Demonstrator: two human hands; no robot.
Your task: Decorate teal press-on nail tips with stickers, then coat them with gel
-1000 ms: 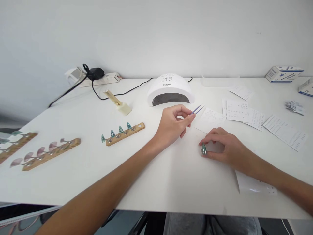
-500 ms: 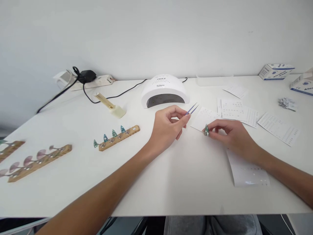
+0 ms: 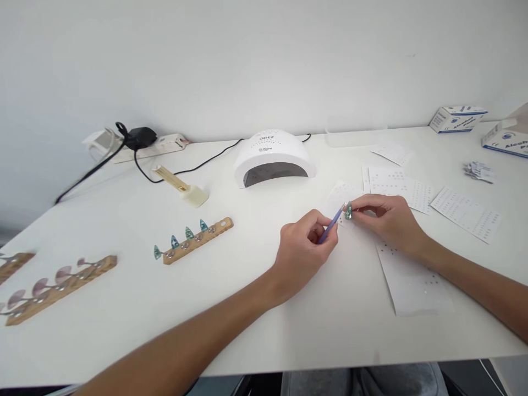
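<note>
At the left edge of the worktop [image 3: 350, 335], a wooden strip [image 3: 15, 266] is cut off by the view. To the right of it, nearer to the front edge, a second wooden strip [image 3: 61, 292] carries pink nail tips [image 3: 40, 286] on small metal stands. Towards the back edge lie a white power strip [image 3: 170, 144] with a black plug [image 3: 142, 137], and then a pale flat tool [image 3: 193, 195]. In front of this tool, a third wooden strip [image 3: 198, 241] bears four teal nail tips [image 3: 189, 233].

A white lamp [image 3: 274, 157] stands near the middle of the back edge. Before it, the left hand [image 3: 303, 250] is closed around purple tweezers [image 3: 331, 224], which point up to the right. Their points are just beside a green nail tip [image 3: 348, 210]; whether they touch it, I cannot tell well from this view. The right hand [image 3: 391, 223] pinches this green nail tip between thumb and fingers, over the right half of the worktop.

One white sheet [image 3: 412, 286] lies beneath the right wrist, and sticker sheets [image 3: 398, 187] are spread behind the right hand. Small packets [image 3: 478, 171] and two boxes [image 3: 457, 119] occupy the back right corner.
</note>
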